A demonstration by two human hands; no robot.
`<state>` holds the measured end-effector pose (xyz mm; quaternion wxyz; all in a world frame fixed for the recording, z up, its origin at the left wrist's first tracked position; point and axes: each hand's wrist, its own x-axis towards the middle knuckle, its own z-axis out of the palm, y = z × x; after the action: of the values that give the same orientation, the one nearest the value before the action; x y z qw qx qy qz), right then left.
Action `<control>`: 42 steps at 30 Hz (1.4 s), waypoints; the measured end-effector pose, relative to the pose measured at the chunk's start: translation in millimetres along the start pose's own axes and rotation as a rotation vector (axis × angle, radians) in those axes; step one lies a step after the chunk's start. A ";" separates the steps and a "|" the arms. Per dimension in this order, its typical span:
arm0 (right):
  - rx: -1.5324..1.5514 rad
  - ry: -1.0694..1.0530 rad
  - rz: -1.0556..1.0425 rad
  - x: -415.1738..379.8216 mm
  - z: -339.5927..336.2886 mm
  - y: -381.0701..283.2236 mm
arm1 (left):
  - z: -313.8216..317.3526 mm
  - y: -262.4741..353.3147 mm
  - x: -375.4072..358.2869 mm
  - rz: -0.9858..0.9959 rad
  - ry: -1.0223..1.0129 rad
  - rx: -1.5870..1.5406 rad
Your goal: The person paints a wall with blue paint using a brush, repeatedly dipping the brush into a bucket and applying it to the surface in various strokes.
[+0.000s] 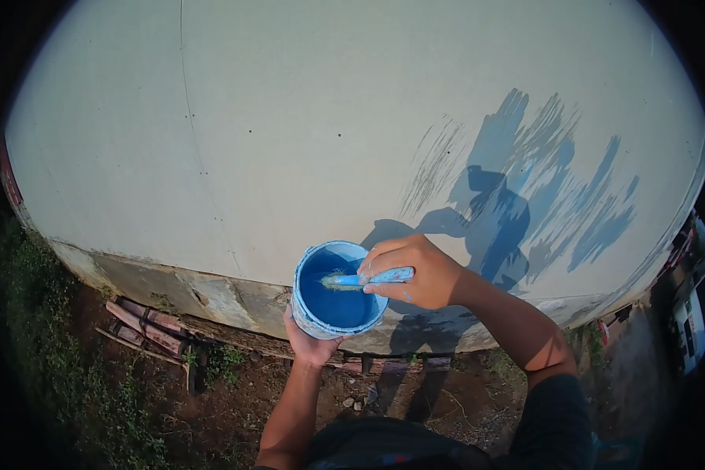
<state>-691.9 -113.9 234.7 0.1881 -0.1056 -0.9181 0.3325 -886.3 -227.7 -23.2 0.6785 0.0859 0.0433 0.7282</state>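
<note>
My left hand [312, 341] supports a round bucket [300, 304] from below and at its side. Blue paint [333, 305] fills the lower part of the bucket. Over the bucket's opening, my right hand [415, 270] is closed round the paint-smeared handle of a brush [392, 275]. The brush head points left, above or touching the paint; which one I cannot tell. Beyond the bucket stands a pale wall [290, 180], with streaky blue strokes [501, 133] on its right part and a shadow across them.
Below the wall's stained base [204, 298], weathered planks [149, 329] lie on bare soil at the left. Green plants [78, 392] grow at the far left. A white vehicle [691, 325] is partly visible at the right edge.
</note>
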 end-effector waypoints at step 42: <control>-0.854 0.125 0.085 -52.8 15.1 196.1 | -6.0 -19.0 -34.9 -0.011 -0.009 -0.134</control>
<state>-636.9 9.0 82.0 0.1689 -0.2318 -0.9549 -0.0767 -866.5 -260.7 -34.9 0.6868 0.0433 -0.0083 0.7255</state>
